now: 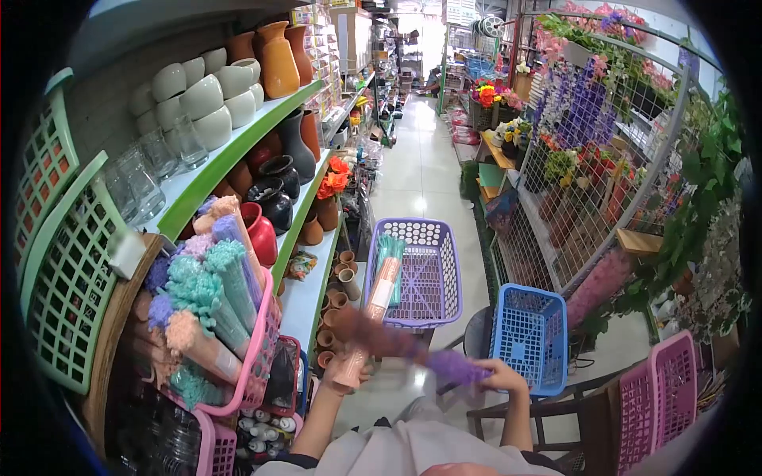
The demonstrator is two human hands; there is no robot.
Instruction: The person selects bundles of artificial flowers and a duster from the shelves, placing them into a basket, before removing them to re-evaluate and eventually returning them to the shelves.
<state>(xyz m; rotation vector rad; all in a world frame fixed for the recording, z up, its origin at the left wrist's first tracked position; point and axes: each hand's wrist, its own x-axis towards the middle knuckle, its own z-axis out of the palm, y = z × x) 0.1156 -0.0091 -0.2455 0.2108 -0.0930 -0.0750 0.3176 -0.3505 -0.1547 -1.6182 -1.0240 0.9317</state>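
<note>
My left hand [347, 371] is closed around the lower end of a peach bundle of pipe cleaners [379, 297] in a clear sleeve with a white label. The bundle tilts up over the near left side of a purple basket [456, 278]. Inside that basket lies a teal bundle [394, 244]. My right hand [502, 376] grips the purple end of a motion-blurred purple and brown bundle [432, 357], which stretches left across to my left hand. On the left, a pink basket [266, 333] is packed with upright teal, purple and peach bundles [214, 278].
A blue basket [566, 333] stands beside my right hand, with pink baskets [671, 381] at lower right. Shelves with grey-white pots [202, 97], glasses and vases line the left. Along the right runs a wire rack [591, 190] with artificial flowers. A tiled aisle [417, 151] leads away ahead.
</note>
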